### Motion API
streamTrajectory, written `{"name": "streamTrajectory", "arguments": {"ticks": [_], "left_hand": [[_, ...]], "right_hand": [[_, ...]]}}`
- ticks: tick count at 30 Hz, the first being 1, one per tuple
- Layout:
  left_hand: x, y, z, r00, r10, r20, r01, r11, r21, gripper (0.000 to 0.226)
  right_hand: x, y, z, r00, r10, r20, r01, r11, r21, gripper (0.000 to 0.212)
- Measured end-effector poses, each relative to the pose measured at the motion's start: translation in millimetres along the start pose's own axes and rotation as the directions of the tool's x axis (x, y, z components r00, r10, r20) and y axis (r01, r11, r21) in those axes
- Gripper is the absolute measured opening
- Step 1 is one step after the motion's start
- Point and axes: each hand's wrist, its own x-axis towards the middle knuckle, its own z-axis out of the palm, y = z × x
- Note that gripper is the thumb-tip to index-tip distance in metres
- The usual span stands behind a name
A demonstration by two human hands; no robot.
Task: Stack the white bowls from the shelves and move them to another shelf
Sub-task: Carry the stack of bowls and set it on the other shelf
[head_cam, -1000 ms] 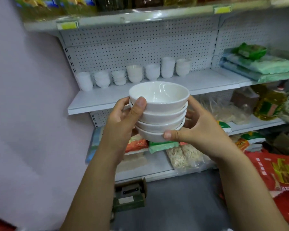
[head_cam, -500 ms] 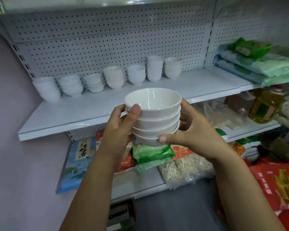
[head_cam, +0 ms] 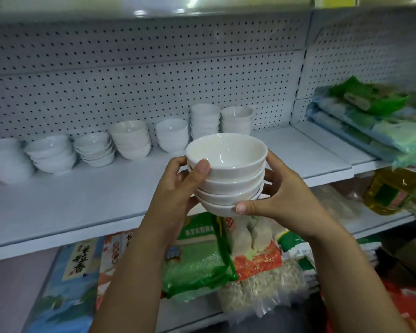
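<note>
A stack of several white bowls (head_cam: 228,175) hangs in the air in front of the white shelf (head_cam: 82,205). My left hand (head_cam: 178,188) grips the stack's left side, thumb on the top bowl's wall. My right hand (head_cam: 281,198) grips the right side, thumb under the bottom bowl. At the back of the shelf stand several more stacks of white bowls (head_cam: 130,139), in a row along the pegboard from the far left to the middle.
Green and blue packets (head_cam: 375,116) lie on the shelf section to the right. A yellow oil bottle (head_cam: 392,191) stands below them. Bags of rice and noodles (head_cam: 197,255) fill the lower shelf. Another shelf edge (head_cam: 154,6) runs overhead.
The shelf and its row of bowls have come much closer and larger in view. Both hands keep the same grip on the stack, now level with the shelf's front edge.
</note>
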Motion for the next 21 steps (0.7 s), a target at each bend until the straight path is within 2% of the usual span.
{"name": "streamTrajectory", "arguments": {"ticks": [4, 10, 15, 21], "left_hand": [[53.1, -15.1, 3.9, 0.999, -0.031, 0.035, 0.031, 1.0, 0.007, 0.075], [142.1, -27.0, 18.5, 0.981, -0.081, 0.178, 0.069, 0.995, 0.078, 0.078], [201.3, -35.8, 44.7, 0.949, -0.075, 0.306, 0.049, 0.995, 0.092, 0.106], [243.4, -66.7, 85.6, 0.915, -0.077, 0.396, 0.068, 0.997, 0.036, 0.099]], "right_hand": [[32.1, 23.6, -15.5, 0.999, 0.016, -0.034, -0.017, 1.0, -0.016, 0.111], [73.6, 47.2, -44.5, 0.987, 0.03, -0.157, -0.036, 0.999, -0.04, 0.111], [98.4, 64.0, -73.2, 0.962, 0.039, -0.27, -0.053, 0.998, -0.044, 0.113], [110.4, 106.5, -107.9, 0.926, 0.137, -0.353, -0.132, 0.991, 0.037, 0.126]]}}
